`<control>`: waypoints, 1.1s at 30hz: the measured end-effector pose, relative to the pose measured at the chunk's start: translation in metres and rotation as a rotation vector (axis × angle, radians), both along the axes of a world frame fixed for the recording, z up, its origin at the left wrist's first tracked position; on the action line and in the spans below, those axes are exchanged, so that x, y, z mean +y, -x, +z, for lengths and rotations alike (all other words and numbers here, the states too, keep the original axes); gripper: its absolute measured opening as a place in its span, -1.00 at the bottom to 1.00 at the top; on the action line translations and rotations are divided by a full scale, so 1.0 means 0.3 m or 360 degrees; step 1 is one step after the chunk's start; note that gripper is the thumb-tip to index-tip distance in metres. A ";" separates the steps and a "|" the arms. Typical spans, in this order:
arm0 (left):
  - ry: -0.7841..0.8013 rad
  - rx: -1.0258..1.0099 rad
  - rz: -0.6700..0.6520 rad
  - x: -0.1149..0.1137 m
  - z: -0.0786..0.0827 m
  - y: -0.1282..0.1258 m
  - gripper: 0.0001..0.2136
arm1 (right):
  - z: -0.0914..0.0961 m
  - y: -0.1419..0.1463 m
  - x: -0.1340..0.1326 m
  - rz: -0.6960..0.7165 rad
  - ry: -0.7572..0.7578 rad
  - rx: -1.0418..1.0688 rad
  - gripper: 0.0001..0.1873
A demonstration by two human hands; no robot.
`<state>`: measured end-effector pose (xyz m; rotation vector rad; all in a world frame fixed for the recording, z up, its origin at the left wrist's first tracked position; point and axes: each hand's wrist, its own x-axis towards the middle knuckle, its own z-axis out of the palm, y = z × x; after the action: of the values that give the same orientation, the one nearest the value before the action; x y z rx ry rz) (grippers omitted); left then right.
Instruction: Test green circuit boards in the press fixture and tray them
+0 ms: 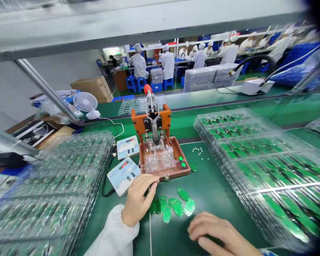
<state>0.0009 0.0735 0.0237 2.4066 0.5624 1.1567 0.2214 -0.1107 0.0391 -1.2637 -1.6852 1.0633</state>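
Observation:
My left hand (140,197) rests at the front left corner of a test fixture, fingers stretched toward its wooden base (176,173) and thumb apart. An orange toggle press (164,119) with a red-tipped lever (147,89) stands on that base, above a clear acrylic block (160,160). Several green circuit boards (176,207) lie loosely on the mat between my hands. My right hand (216,231) is to the lower right of them, fingers slightly curved and thumb apart, with nothing visible in it. The space under its palm is in shadow.
Stacked clear trays of boards stand left (77,177) and right (256,153). Two meters with red digits (124,176) sit left of the fixture. Small white pieces (197,151) lie to its right. Behind are a white fan (85,103) and co-workers in white (168,62); a shelf (160,21) hangs overhead.

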 end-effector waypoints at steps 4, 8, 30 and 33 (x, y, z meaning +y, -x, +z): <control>0.0068 0.0193 0.0094 -0.034 -0.018 0.078 -0.85 | -0.081 0.011 0.076 -0.0128 -0.0025 -0.0106 -0.84; 0.0269 0.0414 0.0237 -0.097 -0.072 0.151 -0.93 | -0.112 0.006 0.130 -0.0146 -0.0093 -0.0287 -0.87; 0.0487 0.0546 0.0428 -0.187 -0.167 0.176 -0.83 | -0.147 0.189 0.304 0.0070 -0.0069 -0.0738 -0.66; 0.0545 0.0482 0.0378 -0.158 -0.123 0.183 -0.82 | -0.109 0.170 0.289 0.0050 -0.0102 -0.0647 -0.64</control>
<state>-0.0541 0.0262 -0.0130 2.2649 1.0735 0.7075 0.1702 -0.0240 0.0063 -1.4885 -2.0272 0.7972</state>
